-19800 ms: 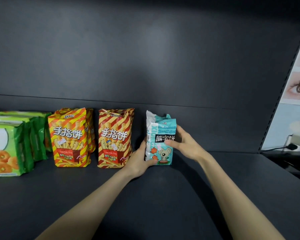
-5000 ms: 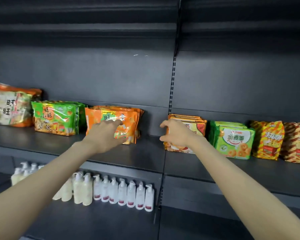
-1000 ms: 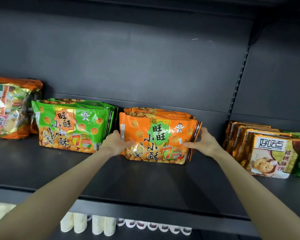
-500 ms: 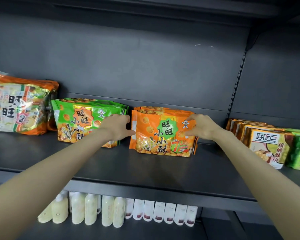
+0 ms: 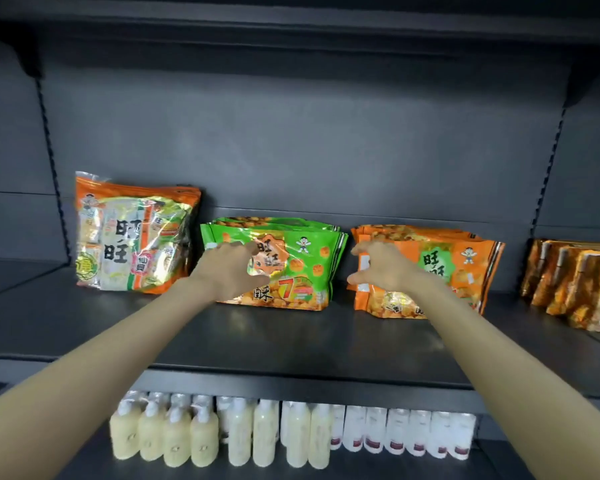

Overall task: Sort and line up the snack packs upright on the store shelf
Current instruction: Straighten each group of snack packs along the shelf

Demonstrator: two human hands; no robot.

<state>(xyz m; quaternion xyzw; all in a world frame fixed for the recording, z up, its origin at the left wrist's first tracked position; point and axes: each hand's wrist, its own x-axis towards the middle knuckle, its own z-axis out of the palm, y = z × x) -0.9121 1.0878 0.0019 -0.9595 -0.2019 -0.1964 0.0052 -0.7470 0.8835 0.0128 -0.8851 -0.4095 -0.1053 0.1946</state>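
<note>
Packs of green foil between open, empty left hand and right hand look light, slippery; grip side edges.

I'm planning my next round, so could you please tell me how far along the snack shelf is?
Looks done: the orange packs stand upright in a neat file, and the big bag at the left stands too. In hand: the left hand and right hand, both open, reach at either side of the green packs. Left: the brown packs at the far right lean and fan out.
</note>
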